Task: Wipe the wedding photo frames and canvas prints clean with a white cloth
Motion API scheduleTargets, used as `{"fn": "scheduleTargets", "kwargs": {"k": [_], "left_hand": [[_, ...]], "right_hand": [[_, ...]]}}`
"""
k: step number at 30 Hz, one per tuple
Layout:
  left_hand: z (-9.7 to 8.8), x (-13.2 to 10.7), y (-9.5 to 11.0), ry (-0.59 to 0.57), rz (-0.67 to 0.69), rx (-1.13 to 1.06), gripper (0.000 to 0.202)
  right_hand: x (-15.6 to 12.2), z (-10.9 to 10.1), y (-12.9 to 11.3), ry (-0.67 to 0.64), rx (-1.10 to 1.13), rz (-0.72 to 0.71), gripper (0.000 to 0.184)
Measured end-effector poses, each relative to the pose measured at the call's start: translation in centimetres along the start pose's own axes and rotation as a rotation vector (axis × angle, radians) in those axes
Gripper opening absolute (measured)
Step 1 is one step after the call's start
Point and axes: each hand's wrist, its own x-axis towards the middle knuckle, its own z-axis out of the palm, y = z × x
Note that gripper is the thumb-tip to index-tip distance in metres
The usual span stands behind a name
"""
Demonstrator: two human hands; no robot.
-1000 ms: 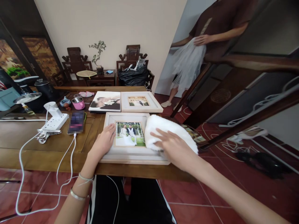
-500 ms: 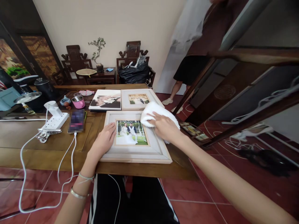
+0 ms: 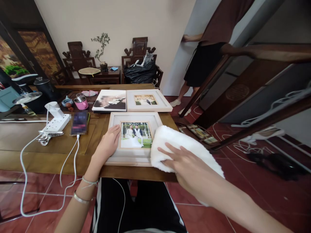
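A pale picture frame (image 3: pixel 133 158) with a photo of a couple outdoors lies face up at the table's front edge. On its left side rests my left hand (image 3: pixel 109 142), fingers stretched flat over the border and thumb hidden. My right hand (image 3: pixel 186 161) has hold of a fluffy white cloth (image 3: pixel 167 134), pressed against the frame's lower right part. The cloth covers that corner and hangs out past the table edge. Just behind lie a second pale frame (image 3: pixel 157 103) and a black-and-white photo panel (image 3: pixel 113 100), side by side.
Left on the table (image 3: pixel 97 158) are a phone (image 3: pixel 79 123) on a cable, a white power strip (image 3: pixel 57 124), and a pink cup (image 3: pixel 81 103). A dark wooden chair (image 3: pixel 257 77) stands at right. Behind it another person (image 3: pixel 206 55) stands by the wall.
My right hand has brought the cloth from the frame's upper right side down to its lower right corner. My left hand stays put. The other person's arm now reaches toward the wall.
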Motion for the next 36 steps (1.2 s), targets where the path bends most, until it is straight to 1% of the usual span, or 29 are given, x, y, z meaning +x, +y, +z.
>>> {"fn": "scheduleTargets", "kwargs": {"k": [3,7,9,11,14,17,19,21,23,26,29,33,35,36], "left_hand": [[0.0,0.0,0.0,-0.006,-0.009,0.018,0.039],[0.1,-0.1,-0.1,-0.001,-0.007,0.034,0.039],[0.0,-0.1,-0.2,-0.001,-0.006,0.033,0.039],[-0.1,-0.1,-0.1,-0.005,-0.009,0.027,0.04],[-0.3,-0.1,0.0,-0.015,-0.012,0.016,0.04],[-0.4,-0.1,0.1,-0.017,-0.015,0.008,0.041],[-0.3,-0.1,0.1,-0.018,-0.022,0.007,0.041],[-0.3,-0.1,0.2,-0.02,-0.029,0.01,0.04],[-0.2,-0.1,0.2,-0.021,-0.031,0.016,0.039],[-0.2,-0.1,0.2,-0.027,-0.023,0.026,0.038],[-0.3,-0.1,0.1,-0.037,-0.018,0.032,0.039],[-0.3,-0.1,0.0,-0.033,-0.021,0.029,0.039],[-0.3,-0.1,-0.1,-0.023,-0.023,0.026,0.04],[-0.2,-0.1,-0.1,-0.018,-0.023,0.025,0.041]], "right_hand": [[2.1,-0.6,-2.2,-0.028,0.034,0.013,0.055],[5.1,-1.2,-5.1,0.001,0.082,-0.098,0.05],[5.7,-1.0,-5.8,0.038,0.099,-0.124,0.049],[5.5,-0.6,-5.8,0.087,0.102,-0.123,0.048],[3.8,0.3,-4.3,0.159,0.078,-0.069,0.047],[1.4,0.9,-1.7,0.232,0.04,0.019,0.047],[-0.1,1.1,0.0,0.265,0.024,0.044,0.046],[-1.0,1.1,1.3,0.279,0.013,0.047,0.045],[-1.1,1.1,2.1,0.282,0.005,0.049,0.044],[0.5,1.0,3.0,0.265,-0.016,0.064,0.045],[3.7,1.0,4.5,0.251,-0.04,0.108,0.048],[8.1,0.8,6.7,0.271,-0.054,0.169,0.051],[9.2,0.7,7.2,0.272,-0.051,0.17,0.051],[9.3,0.7,7.2,0.267,-0.047,0.163,0.052]]}}
